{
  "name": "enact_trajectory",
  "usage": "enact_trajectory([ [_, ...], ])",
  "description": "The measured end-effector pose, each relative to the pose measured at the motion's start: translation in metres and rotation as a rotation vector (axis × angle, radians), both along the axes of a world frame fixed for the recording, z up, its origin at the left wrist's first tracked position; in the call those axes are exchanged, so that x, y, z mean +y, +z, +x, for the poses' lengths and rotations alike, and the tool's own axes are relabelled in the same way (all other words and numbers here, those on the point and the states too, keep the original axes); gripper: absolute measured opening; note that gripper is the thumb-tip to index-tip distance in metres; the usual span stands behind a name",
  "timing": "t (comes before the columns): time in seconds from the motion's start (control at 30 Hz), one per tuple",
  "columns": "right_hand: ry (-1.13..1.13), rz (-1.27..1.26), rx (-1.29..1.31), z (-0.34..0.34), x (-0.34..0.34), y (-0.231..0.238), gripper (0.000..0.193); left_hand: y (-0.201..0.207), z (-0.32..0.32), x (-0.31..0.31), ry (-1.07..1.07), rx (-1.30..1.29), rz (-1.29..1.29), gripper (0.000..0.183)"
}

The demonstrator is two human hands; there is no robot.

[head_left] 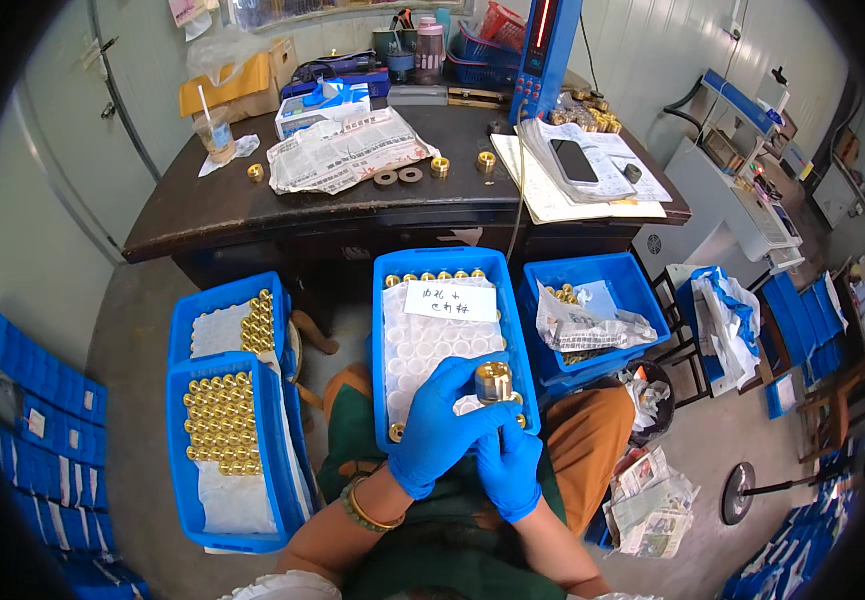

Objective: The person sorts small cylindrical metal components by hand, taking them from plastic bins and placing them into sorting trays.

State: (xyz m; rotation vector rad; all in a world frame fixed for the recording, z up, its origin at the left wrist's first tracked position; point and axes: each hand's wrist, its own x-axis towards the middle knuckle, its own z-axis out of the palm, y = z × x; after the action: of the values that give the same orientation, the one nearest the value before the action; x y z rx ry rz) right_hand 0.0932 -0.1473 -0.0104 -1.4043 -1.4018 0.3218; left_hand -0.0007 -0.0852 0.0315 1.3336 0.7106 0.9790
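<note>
Both my hands wear blue gloves and meet over the near end of a blue bin (pixel 380 330). My left hand (pixel 439 432) is closed on a shiny brass ring-shaped part (pixel 493 381), its thumb and fingers at the part's left side and underside. My right hand (pixel 508 468) is closed just below, its fingertips at the part's lower edge against the left fingers. In the bin lies a white tray (pixel 404 345) with round pockets. Brass parts line its far edge, and a few show near my hands. A white handwritten card (pixel 452 301) rests on the tray.
Left, two blue bins (pixel 192 470) hold rows of brass parts. Right, a blue bin (pixel 592 268) contains newspaper and brass parts. The dark desk (pixel 222 205) ahead carries newspaper (pixel 347 150), a phone (pixel 574 161), papers and a blue instrument column (pixel 546 60). Newspapers (pixel 652 505) lie on the floor.
</note>
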Motion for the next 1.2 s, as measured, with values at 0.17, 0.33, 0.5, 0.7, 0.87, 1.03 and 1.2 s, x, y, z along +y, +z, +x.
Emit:
enact_trajectory([
  [0.17, 0.009, -0.016, 0.306, -0.012, -0.002, 0.009, 0.011, 0.0, 0.01, -0.008, 0.093, -0.14, -0.092, 0.044],
  [0.33, 0.046, 0.047, 0.323, -0.009, -0.006, 0.0, 0.011, 0.019, 0.01, -0.014, -0.178, -0.19, -0.272, 0.043],
  [0.5, -0.069, 0.06, 0.347, -0.016, -0.006, 0.018, 0.013, 0.015, 0.006, -0.023, -0.175, -0.395, -0.238, 0.043],
  [0.7, 0.065, -0.022, 0.351, -0.008, -0.02, 0.007, 0.01, 0.017, 0.01, -0.033, -0.075, -0.377, -0.138, 0.053],
  [0.87, 0.069, -0.059, 0.257, -0.008, -0.021, 0.01, 0.009, 0.01, 0.007, -0.034, -0.103, -0.257, -0.054, 0.065],
  [1.03, 0.045, 0.012, 0.306, -0.017, -0.017, 0.016, 0.013, -0.001, 0.004, -0.031, -0.048, -0.382, 0.008, 0.063],
  [1.2, 0.108, -0.036, 0.22, -0.022, -0.013, 0.004, 0.017, -0.008, -0.013, -0.029, 0.007, -0.181, 0.101, 0.064],
])
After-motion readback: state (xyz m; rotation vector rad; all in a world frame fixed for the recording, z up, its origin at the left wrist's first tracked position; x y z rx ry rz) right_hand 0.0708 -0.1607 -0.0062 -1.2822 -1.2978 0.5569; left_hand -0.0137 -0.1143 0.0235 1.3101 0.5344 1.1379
